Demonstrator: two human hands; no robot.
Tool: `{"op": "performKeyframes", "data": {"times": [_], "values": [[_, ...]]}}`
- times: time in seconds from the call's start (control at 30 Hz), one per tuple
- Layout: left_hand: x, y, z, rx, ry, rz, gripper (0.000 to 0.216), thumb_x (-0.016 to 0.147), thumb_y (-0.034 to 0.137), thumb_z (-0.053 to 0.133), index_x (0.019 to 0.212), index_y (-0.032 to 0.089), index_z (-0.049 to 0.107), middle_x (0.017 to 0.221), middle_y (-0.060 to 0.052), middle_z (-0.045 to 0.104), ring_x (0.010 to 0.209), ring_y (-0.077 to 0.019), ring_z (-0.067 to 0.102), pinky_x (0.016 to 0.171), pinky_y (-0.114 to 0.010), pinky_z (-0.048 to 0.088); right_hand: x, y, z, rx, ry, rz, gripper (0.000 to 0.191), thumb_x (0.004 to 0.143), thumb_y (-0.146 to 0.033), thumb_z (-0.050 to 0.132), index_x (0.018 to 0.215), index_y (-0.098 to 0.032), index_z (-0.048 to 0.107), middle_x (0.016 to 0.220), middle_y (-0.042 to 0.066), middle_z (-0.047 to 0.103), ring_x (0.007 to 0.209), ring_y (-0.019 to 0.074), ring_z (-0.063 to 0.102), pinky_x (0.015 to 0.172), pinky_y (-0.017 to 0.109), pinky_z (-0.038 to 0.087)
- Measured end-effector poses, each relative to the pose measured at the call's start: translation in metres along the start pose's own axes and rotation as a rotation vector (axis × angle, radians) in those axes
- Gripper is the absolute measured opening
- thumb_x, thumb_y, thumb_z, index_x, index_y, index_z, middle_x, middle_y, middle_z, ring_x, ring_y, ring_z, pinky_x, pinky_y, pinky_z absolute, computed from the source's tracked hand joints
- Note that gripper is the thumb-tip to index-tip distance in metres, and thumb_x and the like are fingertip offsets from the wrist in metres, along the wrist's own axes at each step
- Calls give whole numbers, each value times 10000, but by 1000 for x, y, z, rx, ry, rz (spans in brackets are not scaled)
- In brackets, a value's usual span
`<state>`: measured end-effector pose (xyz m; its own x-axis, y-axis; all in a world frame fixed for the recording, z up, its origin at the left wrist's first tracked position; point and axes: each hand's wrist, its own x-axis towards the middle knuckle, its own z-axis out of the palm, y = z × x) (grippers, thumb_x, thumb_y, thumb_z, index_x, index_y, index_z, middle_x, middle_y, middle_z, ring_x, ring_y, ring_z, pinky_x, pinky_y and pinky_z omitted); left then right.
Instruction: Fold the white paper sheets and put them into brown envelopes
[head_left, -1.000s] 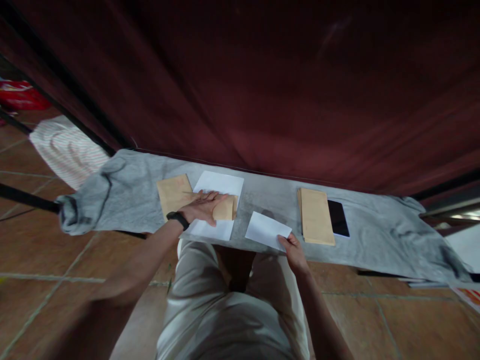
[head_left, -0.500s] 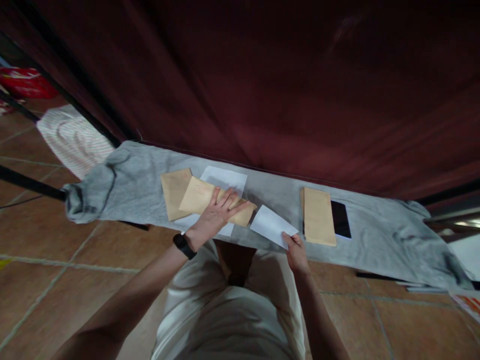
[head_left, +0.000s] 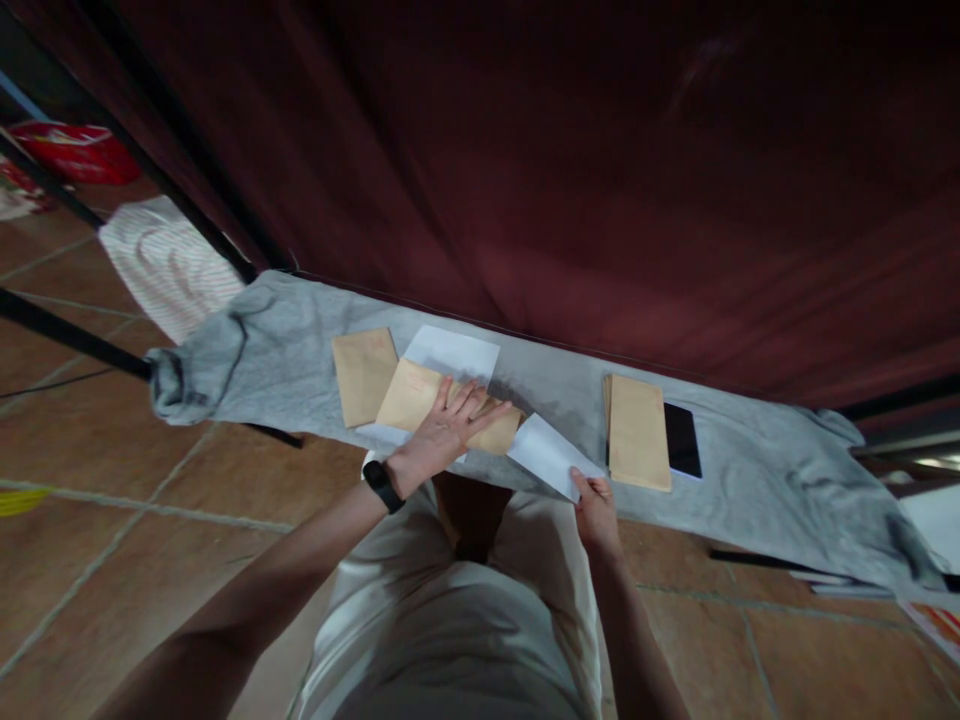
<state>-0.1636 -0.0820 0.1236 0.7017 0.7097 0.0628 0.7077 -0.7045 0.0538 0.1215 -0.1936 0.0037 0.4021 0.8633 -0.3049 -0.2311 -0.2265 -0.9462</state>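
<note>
While a dark red curtain point(head_left: 525, 200) hangs behind the narrow table point(head_left: 757, 465), grey cloth drapes its top and brown floor tiles point(head_left: 90, 560) spread below. The left hand point(head_left: 448, 430), fingers spread flat, presses a kraft envelope point(head_left: 409, 393) over a white sheet point(head_left: 459, 352); the right hand point(head_left: 595, 503) pinches a white slip point(head_left: 553, 455) between thumb and fingers at its near right corner. The slip's far end meets the envelope's right end; whether it goes inside is unclear. A stack of envelopes point(head_left: 637, 435) partly covers a dark-screened device point(head_left: 682, 440). The envelope's printing is too small to read, and a red item point(head_left: 82, 155) on the left is blurred.
</note>
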Motion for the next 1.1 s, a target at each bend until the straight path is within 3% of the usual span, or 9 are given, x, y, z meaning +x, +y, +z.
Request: {"op": "performKeyframes", "data": {"times": [0.37,0.6,0.93,1.1], "values": [[0,10,3,50,99,13,1061,763,224,789,1611,315,158,1590,-161,389,1516,-376,248,1217,-656,70,-8,-14,2,7,15,29,460,675,-561,814,913,-177,736,770,41,759,756,258,717,700,365,576],[-1,4,17,6,135,20,1055,732,273,818,1604,274,226,1552,-182,435,1491,-391,298,1216,-657,109,-13,-28,9,-12,1,-13,415,692,-550,798,884,-188,729,720,18,727,623,192,641,586,299,508],[-3,-8,43,-74,187,-34,1138,700,381,842,1611,186,187,1532,-232,437,1463,-405,347,1215,-637,140,-16,-64,9,-414,-44,-314,346,834,-500,616,927,-193,747,793,36,730,730,201,630,706,313,502],[-4,-12,46,-81,213,-15,1103,734,398,809,1611,176,179,1540,-238,421,1476,-403,323,1217,-639,126,-18,-81,15,-495,-31,-364,322,836,-474,578,842,-181,713,735,45,703,652,188,596,613,283,466]]}}
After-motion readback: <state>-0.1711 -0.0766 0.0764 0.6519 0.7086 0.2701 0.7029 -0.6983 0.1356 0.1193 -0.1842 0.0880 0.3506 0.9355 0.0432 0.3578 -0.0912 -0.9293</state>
